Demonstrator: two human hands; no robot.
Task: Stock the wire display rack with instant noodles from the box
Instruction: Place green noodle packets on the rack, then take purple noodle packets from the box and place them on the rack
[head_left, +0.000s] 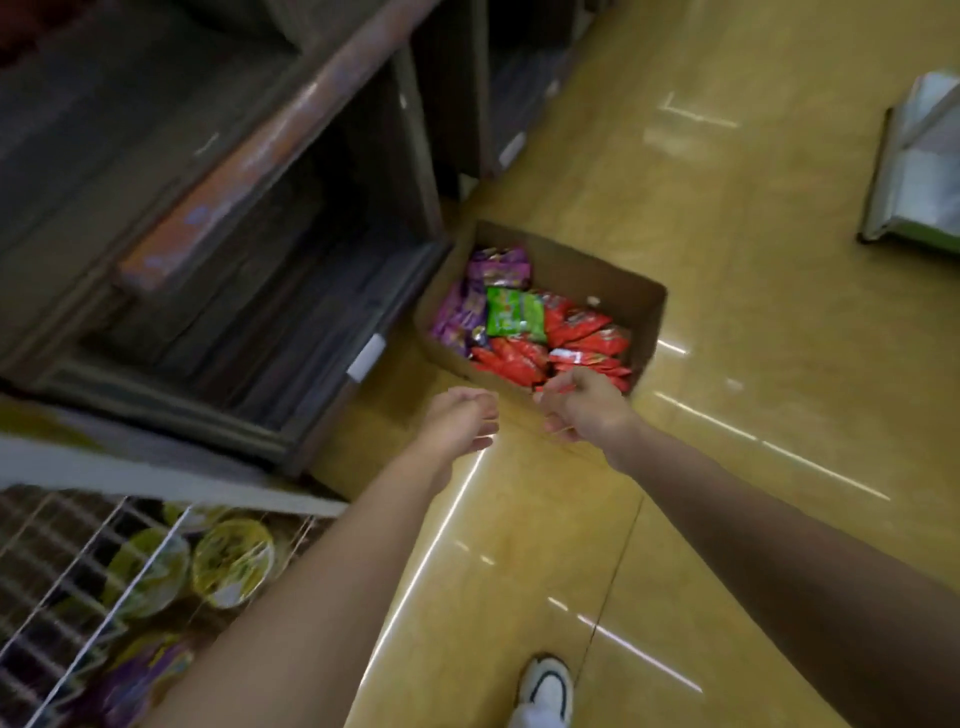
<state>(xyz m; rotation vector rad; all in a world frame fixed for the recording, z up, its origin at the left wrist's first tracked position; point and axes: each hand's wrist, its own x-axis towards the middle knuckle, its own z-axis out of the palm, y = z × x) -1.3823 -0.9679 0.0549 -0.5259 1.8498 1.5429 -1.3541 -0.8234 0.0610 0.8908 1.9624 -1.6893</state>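
- Sitting on the yellow floor (727, 260) beside the foot of a dark shelving unit (260, 260), an open cardboard box (613, 283) holds instant noodle packets: purple packets (498, 267) at its far left end, one green packet (515, 313) on top near the middle, and red packets (576, 343) filling the near and right part.
- At the lower left, a white wire display rack (93, 582) holds round cup noodles with yellow-green lids (231, 569), and a purple pack (150, 670) lies lower in it; motion blur hides the finer detail.
- The right hand (584, 408) is at the near edge of the box, its fingers curled; whether this grip pinches a red packet there or merely touches it, I cannot tell.
- The left hand (460, 423) hangs over the floor just short of the box, its grip loose with fingers relaxed, holding nothing.
- A white shoe (545, 688) stands on the floor at the bottom edge.
- A blurred grey metal fixture (914, 171) stands at the far right.
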